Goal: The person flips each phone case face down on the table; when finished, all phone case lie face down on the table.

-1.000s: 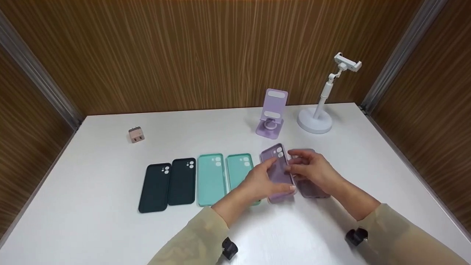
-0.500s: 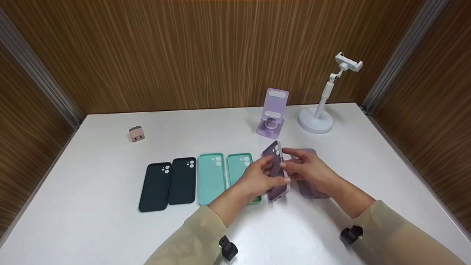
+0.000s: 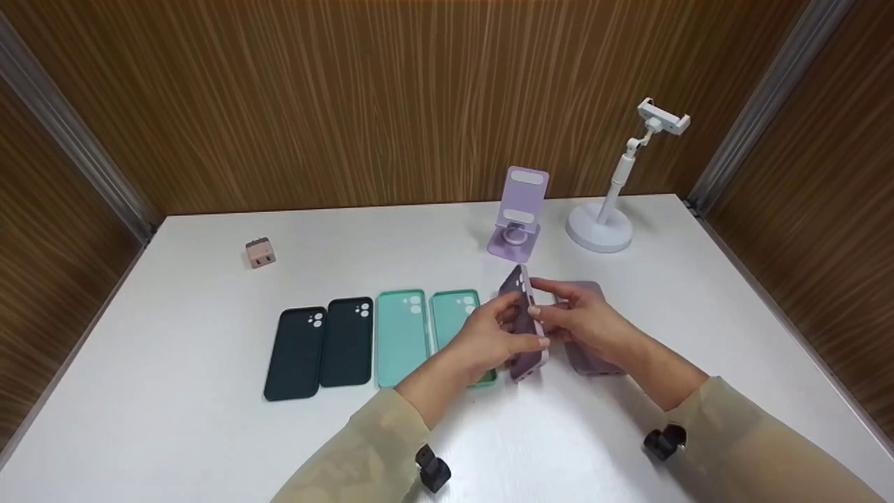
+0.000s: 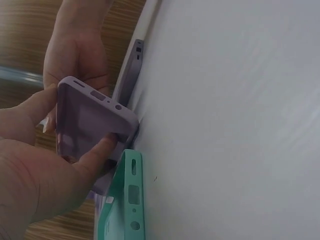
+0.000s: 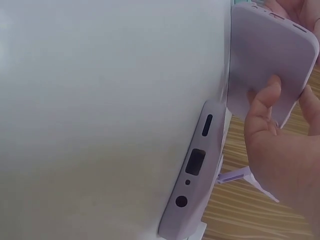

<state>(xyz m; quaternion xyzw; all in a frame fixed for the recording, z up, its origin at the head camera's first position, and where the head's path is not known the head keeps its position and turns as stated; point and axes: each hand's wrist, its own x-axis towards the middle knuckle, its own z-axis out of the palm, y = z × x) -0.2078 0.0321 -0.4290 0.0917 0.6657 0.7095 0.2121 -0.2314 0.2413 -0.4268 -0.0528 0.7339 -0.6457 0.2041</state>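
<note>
A purple phone case (image 3: 529,362) is held up on its edge, tilted steeply, between both hands. My left hand (image 3: 482,339) grips it, thumb on the right edge and fingers at the inner side; the left wrist view shows its hollow inside (image 4: 82,120). My right hand (image 3: 587,318) pinches the upper right edge, with fingers against the smooth outer back (image 5: 265,50) in the right wrist view. A second purple phone case (image 3: 590,360) lies flat under the right hand, partly hidden by it. Left of the held case lies a mint green phone case (image 3: 452,318), partly covered by my left hand.
Another mint green case (image 3: 400,342) and two black cases (image 3: 295,356) lie in the same row leftward. A purple phone stand (image 3: 520,199) and a white phone holder (image 3: 599,227) stand behind. A pink charger plug (image 3: 260,253) sits at the back left of the white table (image 3: 209,447).
The held purple case has turned from facing upward to a steep, nearly edge-on tilt. My right hand has shifted slightly left and now pinches its edge. The other cases stay put.
</note>
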